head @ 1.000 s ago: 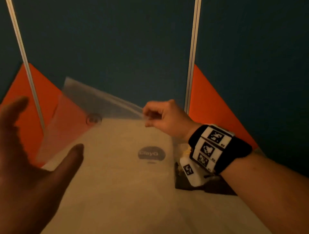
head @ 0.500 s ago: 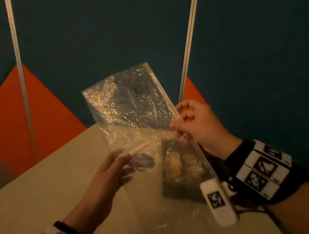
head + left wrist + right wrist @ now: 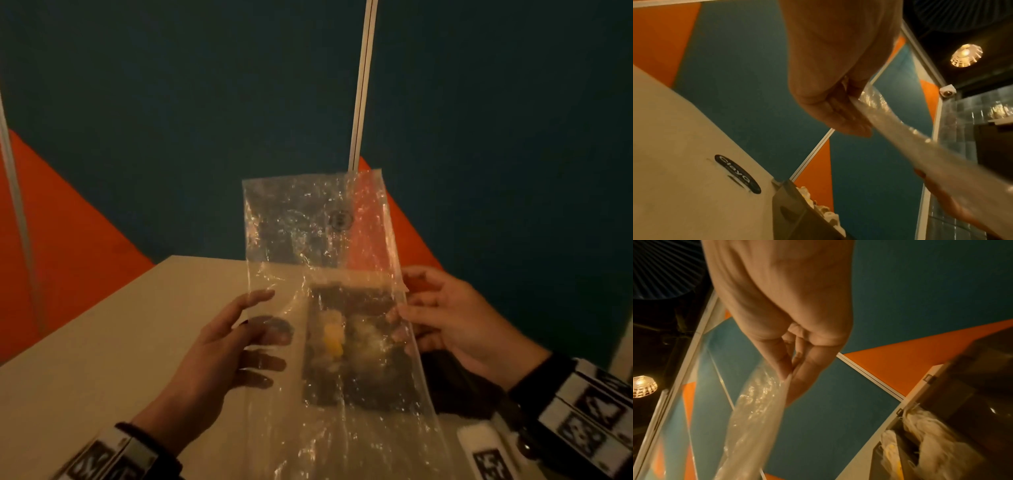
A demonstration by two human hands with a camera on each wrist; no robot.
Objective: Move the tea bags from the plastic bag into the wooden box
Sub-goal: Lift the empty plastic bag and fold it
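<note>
My left hand has come up to pinch the 9 o'clock edge of the empty-looking plastic bag, my right hand pinches its 3 o'clock edge, and the tea bags lie in the wooden box on the counter below, so I think I'm nearly done.

A pale beige table fills the lower part of the head view, and a black oval sticker with white lettering lies flat on it. Behind the table stands a teal wall panel with orange triangular sections low down. A thin white strip runs up the panel. Overhead, a round ceiling lamp glows warm against a dark ceiling, and what may be a small white camera sits at a corner.
</note>
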